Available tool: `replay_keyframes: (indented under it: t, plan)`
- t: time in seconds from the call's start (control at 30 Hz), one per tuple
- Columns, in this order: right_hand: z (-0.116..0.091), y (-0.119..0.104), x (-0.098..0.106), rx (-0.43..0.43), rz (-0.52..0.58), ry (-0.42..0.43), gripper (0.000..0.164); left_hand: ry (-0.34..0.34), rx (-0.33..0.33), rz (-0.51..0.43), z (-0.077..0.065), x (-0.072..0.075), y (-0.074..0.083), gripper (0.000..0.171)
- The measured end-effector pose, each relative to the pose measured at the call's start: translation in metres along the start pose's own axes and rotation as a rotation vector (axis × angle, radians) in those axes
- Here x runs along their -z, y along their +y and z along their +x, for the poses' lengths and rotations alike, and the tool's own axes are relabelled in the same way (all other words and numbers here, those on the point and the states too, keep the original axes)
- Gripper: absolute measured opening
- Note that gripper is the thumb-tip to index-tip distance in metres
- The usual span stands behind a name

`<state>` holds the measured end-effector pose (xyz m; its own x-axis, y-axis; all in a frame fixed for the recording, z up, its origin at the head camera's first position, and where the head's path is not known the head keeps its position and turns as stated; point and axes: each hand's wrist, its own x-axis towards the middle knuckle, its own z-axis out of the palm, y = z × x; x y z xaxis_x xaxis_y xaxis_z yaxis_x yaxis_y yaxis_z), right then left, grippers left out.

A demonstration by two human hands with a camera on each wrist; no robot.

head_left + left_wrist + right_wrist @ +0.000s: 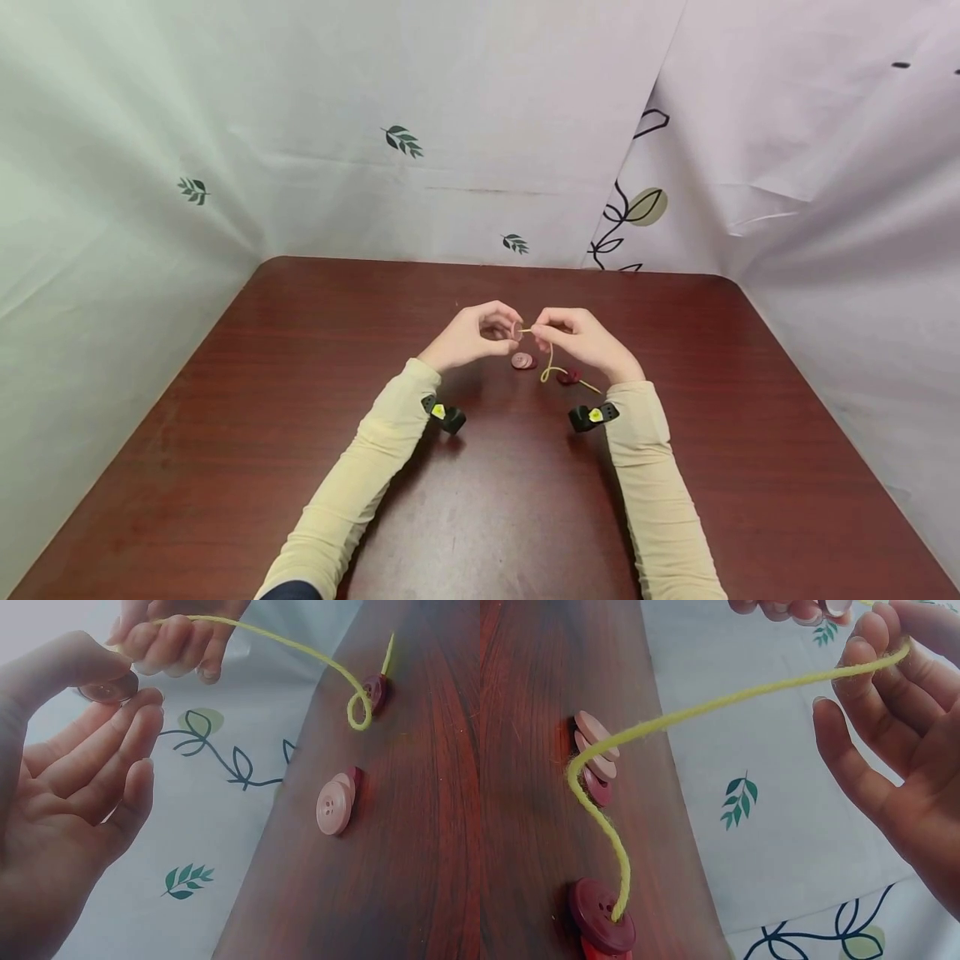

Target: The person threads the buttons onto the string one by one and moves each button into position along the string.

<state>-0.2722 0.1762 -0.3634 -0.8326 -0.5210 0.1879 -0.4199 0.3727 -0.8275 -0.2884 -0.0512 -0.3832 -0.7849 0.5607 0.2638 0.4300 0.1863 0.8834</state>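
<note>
Between thumb and fingertips my left hand (pixel 476 335) pinches a pinkish button (pixel 517 331), held up over the table and seen dark from below in the left wrist view. Facing it, my right hand (pixel 581 337) pinches a yellow cord (pixel 727 699) near its end, the tip right at the button. From the right hand the cord sags to the table and passes through a hole of a dark red button (pixel 604 911), with a brighter red one against it. Its tail comes out beyond them. Under the hands lies a small overlapping pile of pink buttons (pixel 332 808) with a darker red one.
The dark reddish wooden table (pixel 300 317) spreads around the hands. White cloth (pixel 315 108) with leaf prints hangs behind and at both sides. Black wrist cameras (pixel 446 415) are strapped over the pale yellow sleeves (pixel 386 437).
</note>
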Motion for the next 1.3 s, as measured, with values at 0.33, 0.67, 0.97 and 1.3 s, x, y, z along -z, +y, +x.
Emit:
replay_keyframes:
  t: [0.33,0.67,0.97,1.3]
  plan:
    - [0.0011,0.0012,-0.0026,0.004,-0.006,-0.010,0.018,-0.002,0.005,0.011,0.0004,0.0000,0.0035,0.035]
    - [0.0000,0.0031,-0.0020,-0.006,-0.006,-0.035,0.021,0.003,-0.001,0.005,0.0006,0.0015,0.0046,0.034]
    - [-0.0001,0.0036,-0.0025,-0.010,-0.004,-0.057,0.021,-0.001,-0.003,0.005,-0.0003,0.0025,0.0052,0.035]
    - [0.0029,0.0029,-0.0036,-0.040,-0.011,-0.027,0.022,-0.020,0.011,0.025,0.0001,0.0010,0.0038,0.035]
